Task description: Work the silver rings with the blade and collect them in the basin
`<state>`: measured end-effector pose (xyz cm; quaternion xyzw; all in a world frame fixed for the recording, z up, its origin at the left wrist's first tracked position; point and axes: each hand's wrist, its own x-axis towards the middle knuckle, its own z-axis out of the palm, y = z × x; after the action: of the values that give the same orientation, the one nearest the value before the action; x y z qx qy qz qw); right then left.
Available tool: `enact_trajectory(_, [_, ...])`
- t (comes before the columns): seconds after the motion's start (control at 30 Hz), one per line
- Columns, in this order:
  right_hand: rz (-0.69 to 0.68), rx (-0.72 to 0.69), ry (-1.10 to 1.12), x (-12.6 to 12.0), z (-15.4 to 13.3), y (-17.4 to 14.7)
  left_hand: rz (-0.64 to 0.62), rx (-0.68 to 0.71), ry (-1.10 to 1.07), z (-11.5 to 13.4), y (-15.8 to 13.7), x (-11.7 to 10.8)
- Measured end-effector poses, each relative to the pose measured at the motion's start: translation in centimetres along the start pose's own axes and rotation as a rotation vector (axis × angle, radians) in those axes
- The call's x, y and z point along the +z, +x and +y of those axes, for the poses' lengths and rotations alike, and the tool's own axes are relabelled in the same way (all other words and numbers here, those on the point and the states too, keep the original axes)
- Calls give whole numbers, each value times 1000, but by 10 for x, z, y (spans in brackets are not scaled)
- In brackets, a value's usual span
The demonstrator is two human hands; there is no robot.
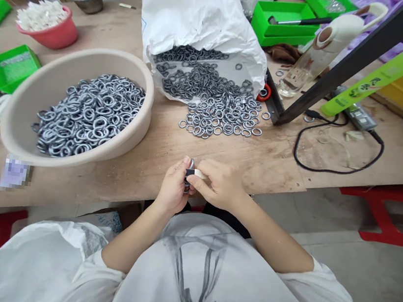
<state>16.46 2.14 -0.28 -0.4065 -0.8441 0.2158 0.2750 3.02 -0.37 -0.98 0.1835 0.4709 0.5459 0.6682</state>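
My left hand is closed on a grey ring, held upright just over the table's front edge. A second ring seems to show below it, partly hidden by the fingers. My right hand pinches a small cream-and-black tool between thumb and fingers. Its dark end lies against the ring; its exact kind is too small to make out. Ahead of both hands, loose grey rings spill from a white sack lying on its side. To the left stands a beige basin heaped with more rings.
At the right, a black metal post rises beside a clear bottle and a looped black cable. Green trays sit behind. A pink bowl and small green tray are at left. Red stools flank the table.
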Motion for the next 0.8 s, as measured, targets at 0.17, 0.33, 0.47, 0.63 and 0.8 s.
enact_trajectory(0.17, [-7,-13,-76,1,-2,1,-11,-19,4,0,-2,0])
enact_trajectory(0.33, [-59,-23,-38,1,-4,5,-40,-62,-11,0,-2,-7])
enact_trajectory(0.47, [-78,-23,-53,0,-7,8,-44,-50,-39,2,-3,-11])
enact_trajectory(0.63, [-96,-21,-60,1,-15,12,-40,-50,-79,3,-1,-16])
enact_trajectory(0.8, [-126,48,35,3,-7,18,-144,-51,-118,7,-5,-23])
